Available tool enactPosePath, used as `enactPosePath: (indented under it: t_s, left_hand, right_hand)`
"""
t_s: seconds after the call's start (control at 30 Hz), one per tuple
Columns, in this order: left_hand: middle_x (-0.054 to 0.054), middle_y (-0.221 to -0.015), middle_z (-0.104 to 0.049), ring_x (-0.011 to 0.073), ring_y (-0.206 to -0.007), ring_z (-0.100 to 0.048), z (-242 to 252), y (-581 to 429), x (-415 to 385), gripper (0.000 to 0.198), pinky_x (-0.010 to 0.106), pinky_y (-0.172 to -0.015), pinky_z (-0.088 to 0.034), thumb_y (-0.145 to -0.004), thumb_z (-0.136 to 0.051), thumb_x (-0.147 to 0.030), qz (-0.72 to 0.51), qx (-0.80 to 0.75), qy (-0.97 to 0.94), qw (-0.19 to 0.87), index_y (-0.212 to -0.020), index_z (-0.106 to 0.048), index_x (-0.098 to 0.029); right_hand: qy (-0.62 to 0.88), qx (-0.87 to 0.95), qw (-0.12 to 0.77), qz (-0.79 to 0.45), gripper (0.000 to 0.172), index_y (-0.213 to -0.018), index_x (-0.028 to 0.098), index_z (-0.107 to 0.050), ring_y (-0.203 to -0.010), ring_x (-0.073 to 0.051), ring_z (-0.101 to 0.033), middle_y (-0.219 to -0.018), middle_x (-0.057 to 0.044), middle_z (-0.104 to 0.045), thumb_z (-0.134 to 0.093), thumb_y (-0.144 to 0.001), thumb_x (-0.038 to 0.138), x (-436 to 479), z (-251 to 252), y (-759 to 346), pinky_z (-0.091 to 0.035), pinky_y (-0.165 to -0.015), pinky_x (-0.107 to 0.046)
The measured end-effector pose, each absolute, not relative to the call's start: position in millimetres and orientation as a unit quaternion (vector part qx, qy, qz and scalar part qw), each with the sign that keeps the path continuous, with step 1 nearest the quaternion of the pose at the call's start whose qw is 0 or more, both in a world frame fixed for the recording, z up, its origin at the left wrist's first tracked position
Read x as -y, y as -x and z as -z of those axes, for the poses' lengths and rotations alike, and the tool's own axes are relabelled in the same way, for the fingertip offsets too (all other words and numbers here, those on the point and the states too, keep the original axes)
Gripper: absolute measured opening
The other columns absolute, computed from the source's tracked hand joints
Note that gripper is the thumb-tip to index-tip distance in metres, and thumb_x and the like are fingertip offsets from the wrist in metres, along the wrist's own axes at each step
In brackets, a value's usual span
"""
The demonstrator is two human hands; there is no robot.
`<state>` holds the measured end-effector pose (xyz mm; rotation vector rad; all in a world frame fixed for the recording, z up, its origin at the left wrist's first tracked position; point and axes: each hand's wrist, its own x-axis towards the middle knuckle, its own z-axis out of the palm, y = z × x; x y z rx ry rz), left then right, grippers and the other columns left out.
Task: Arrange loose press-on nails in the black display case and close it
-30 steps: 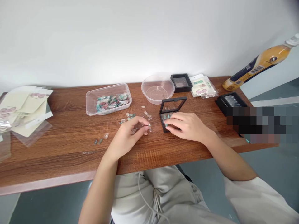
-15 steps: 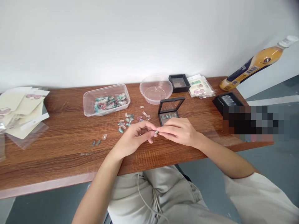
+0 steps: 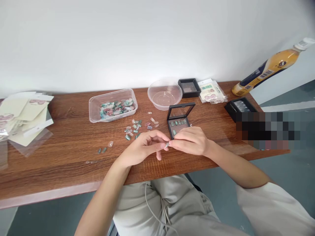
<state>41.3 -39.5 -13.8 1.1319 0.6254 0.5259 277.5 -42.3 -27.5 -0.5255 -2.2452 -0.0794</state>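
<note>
A brown wood-grain desk (image 3: pixel 71 141) with a pale front edge stands against a plain white wall (image 3: pixel 110 42), a grey-green floor (image 3: pixel 275 173) showing below and to the right. Near its front edge, the left hand (image 3: pixel 145 146) and right hand (image 3: pixel 189 141) meet, the grip of each closed at the fingertips on one small shiny piece (image 3: pixel 167 144), just in front of an open black case (image 3: pixel 181 117) with green pieces inside. Loose pieces (image 3: pixel 127 137) lie scattered left of the case. Behind them sit a clear rectangular tub (image 3: pixel 93 108) of coloured pieces and a round clear bowl (image 3: pixel 164 107). Pale cards (image 3: pixel 18 106) overlap at the far left; a yellow bottle (image 3: pixel 283 60) stands at the back right.
</note>
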Motion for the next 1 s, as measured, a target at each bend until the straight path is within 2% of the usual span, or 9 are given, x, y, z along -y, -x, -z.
enactPosePath:
  t_s: [0.3, 0.53, 0.63, 0.7, 0.77, 0.87, 1.0]
  left_hand:
    - [0.003, -0.088, -0.071, 0.0079, -0.059, -0.066, 13.2, -40.5, 39.5, 0.013, 0.021, -0.059, -0.054, -0.094, -0.066, -0.024, -0.242, -0.285, -0.529, 0.762, -0.102, -0.065, -0.014]
    - [0.002, -0.086, -0.071, 0.0075, -0.057, -0.063, 12.6, -37.4, 38.6, 0.014, 0.021, -0.058, -0.052, -0.094, -0.066, -0.028, -0.247, -0.308, -0.546, 0.739, -0.100, -0.061, -0.015]
    - [0.002, -0.088, -0.069, 0.0079, -0.058, -0.059, 15.3, -37.0, 38.6, 0.019, 0.022, -0.058, -0.051, -0.094, -0.066, -0.033, -0.265, -0.366, -0.586, 0.673, -0.103, -0.062, -0.016]
    - [0.004, -0.092, -0.070, 0.0103, -0.064, -0.060, 18.6, -37.9, 38.7, 0.019, 0.024, -0.061, -0.051, -0.096, -0.061, -0.034, -0.262, -0.413, -0.643, 0.589, -0.105, -0.063, -0.017]
    - [0.005, -0.100, -0.072, 0.0156, -0.081, -0.066, 22.5, -39.4, 39.0, 0.018, 0.028, -0.074, -0.053, -0.099, -0.054, -0.032, -0.245, -0.450, -0.720, 0.468, -0.106, -0.065, -0.019]
    - [0.006, -0.110, -0.073, 0.0216, -0.102, -0.067, 27.7, -41.4, 39.9, 0.022, 0.034, -0.092, -0.049, -0.103, -0.047, -0.028, -0.199, -0.451, -0.810, 0.318, -0.110, -0.066, -0.022]
    - [0.006, -0.106, -0.072, 0.0201, -0.096, -0.069, 30.9, -42.1, 41.3, 0.028, 0.031, -0.085, -0.050, -0.105, -0.039, -0.029, -0.140, -0.423, -0.859, 0.254, -0.114, -0.064, -0.021]
  right_hand:
    - [0.200, 0.899, 0.384, 0.068, 0.005, -0.089, 0.021, -0.069, -0.065, -0.008, -0.061, -0.075, 0.003, -0.068, -0.068, -0.093, 0.018, 42.9, 30.4, -280.9, -0.044, -0.059, -0.023]
    - [0.212, 0.896, 0.379, 0.094, 0.007, -0.088, 0.020, -0.068, -0.064, -0.010, -0.060, -0.074, 0.002, -0.068, -0.071, -0.089, 0.014, 42.1, 27.0, -283.6, -0.045, -0.058, -0.025]
    - [0.234, 0.897, 0.360, 0.108, 0.010, -0.084, 0.021, -0.066, -0.065, -0.011, -0.060, -0.074, 0.002, -0.068, -0.070, -0.089, 0.013, 40.0, 26.0, -285.6, -0.046, -0.059, -0.026]
    - [0.249, 0.898, 0.344, 0.113, 0.009, -0.085, 0.020, -0.066, -0.066, -0.011, -0.061, -0.075, 0.001, -0.068, -0.069, -0.090, 0.013, 38.4, 24.9, -287.2, -0.046, -0.059, -0.026]
    - [0.259, 0.899, 0.334, 0.114, 0.008, -0.085, 0.018, -0.066, -0.065, -0.012, -0.060, -0.075, 0.000, -0.069, -0.069, -0.089, 0.012, 37.0, 23.6, -288.7, -0.046, -0.059, -0.027]
    - [0.267, 0.900, 0.325, 0.115, 0.007, -0.086, 0.018, -0.066, -0.065, -0.012, -0.060, -0.076, 0.000, -0.069, -0.069, -0.089, 0.011, 35.9, 22.2, -290.2, -0.046, -0.060, -0.027]
    - [0.272, 0.902, 0.314, 0.116, 0.008, -0.087, 0.020, -0.066, -0.066, -0.011, -0.060, -0.077, 0.001, -0.069, -0.065, -0.092, 0.013, 36.1, 22.5, -291.0, -0.044, -0.060, -0.027]
